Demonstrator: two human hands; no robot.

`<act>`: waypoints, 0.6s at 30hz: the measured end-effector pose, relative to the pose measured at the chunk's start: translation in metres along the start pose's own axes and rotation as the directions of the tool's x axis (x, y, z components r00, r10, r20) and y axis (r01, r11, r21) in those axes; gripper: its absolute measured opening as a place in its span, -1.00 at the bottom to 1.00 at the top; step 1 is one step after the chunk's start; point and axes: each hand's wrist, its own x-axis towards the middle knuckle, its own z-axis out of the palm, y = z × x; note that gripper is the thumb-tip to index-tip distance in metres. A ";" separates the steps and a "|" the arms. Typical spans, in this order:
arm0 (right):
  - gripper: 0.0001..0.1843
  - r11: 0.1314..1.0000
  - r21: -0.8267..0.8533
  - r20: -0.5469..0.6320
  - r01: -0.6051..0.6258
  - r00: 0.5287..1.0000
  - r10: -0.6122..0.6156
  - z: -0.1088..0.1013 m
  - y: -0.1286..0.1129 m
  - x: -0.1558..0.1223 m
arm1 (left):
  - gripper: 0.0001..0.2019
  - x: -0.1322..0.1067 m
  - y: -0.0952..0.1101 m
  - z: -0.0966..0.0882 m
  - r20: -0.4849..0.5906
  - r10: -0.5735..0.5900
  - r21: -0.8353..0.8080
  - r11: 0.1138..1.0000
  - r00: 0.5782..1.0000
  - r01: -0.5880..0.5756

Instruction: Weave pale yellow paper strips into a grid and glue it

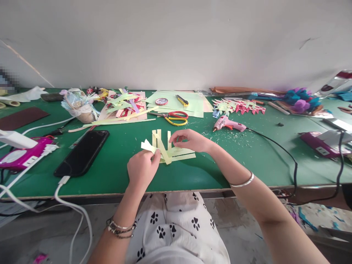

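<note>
Several pale yellow paper strips (176,154) lie crossed over one another on the green table (121,161), close to its front edge. My left hand (142,169) is closed, pinching the left ends of the strips between thumb and fingers. My right hand (189,140) is curled above the strips' upper right part, its fingertips pinching one upright strip. Both wrists wear bracelets.
A black phone (82,152) on a white cable lies to the left. Red and yellow scissors (173,117), a pink glue gun (228,124) with a black cord, a heap of paper scraps (123,104), light green sheets (178,101) and magenta power strips (22,156) lie around.
</note>
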 end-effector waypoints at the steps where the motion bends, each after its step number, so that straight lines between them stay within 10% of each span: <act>1: -0.81 1.000 0.020 0.004 -0.008 1.000 0.008 0.000 0.000 0.000 | -0.52 0.000 0.000 0.000 -0.001 -0.001 0.001 1.000 1.000 0.001; 18: -0.83 0.879 0.469 0.085 -0.090 0.995 0.057 0.004 0.006 0.002 | -0.52 0.000 0.000 0.002 -0.017 0.005 -0.003 1.000 1.000 -0.005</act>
